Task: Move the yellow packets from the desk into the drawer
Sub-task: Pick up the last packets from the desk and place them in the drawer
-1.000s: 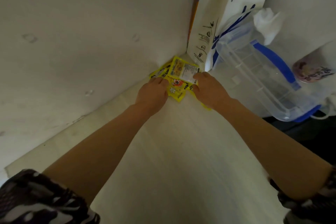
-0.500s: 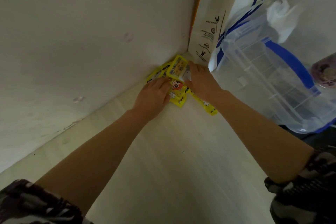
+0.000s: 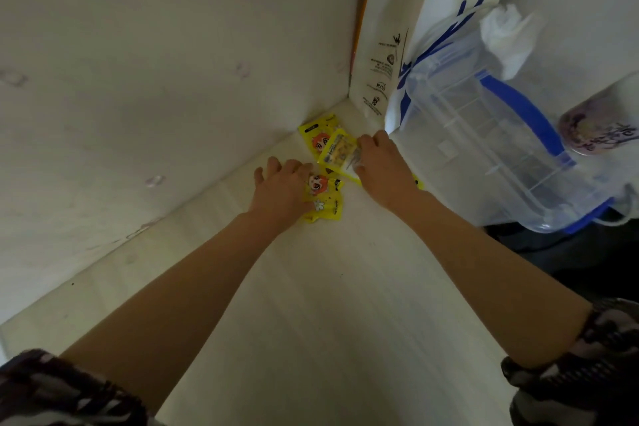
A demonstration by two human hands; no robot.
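Left hand point(image 3: 281, 188) lying flat, fingers spread, pressing yellow packets point(image 3: 323, 199) on desk point(image 3: 328, 304). Right hand point(image 3: 382, 166) pinching one packet point(image 3: 339, 152). Coffee bag point(image 3: 415, 45) and clear blue-trimmed container point(image 3: 484, 149) crowding just beyond right hand.

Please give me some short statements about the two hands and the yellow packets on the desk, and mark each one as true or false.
1. The left hand lies flat on yellow cartoon-printed packets. True.
2. The right hand is holding the clear plastic container with blue trim. False: its fingers are at a yellow packet with a label side up; the container stands beside it.
3. The packets are in the corner of the pale wooden desk, near the wall. True.
4. The white paper bag printed "coffee" lies flat on the desk. False: it stands upright.
5. A drawer is open in view. False: no drawer shows.
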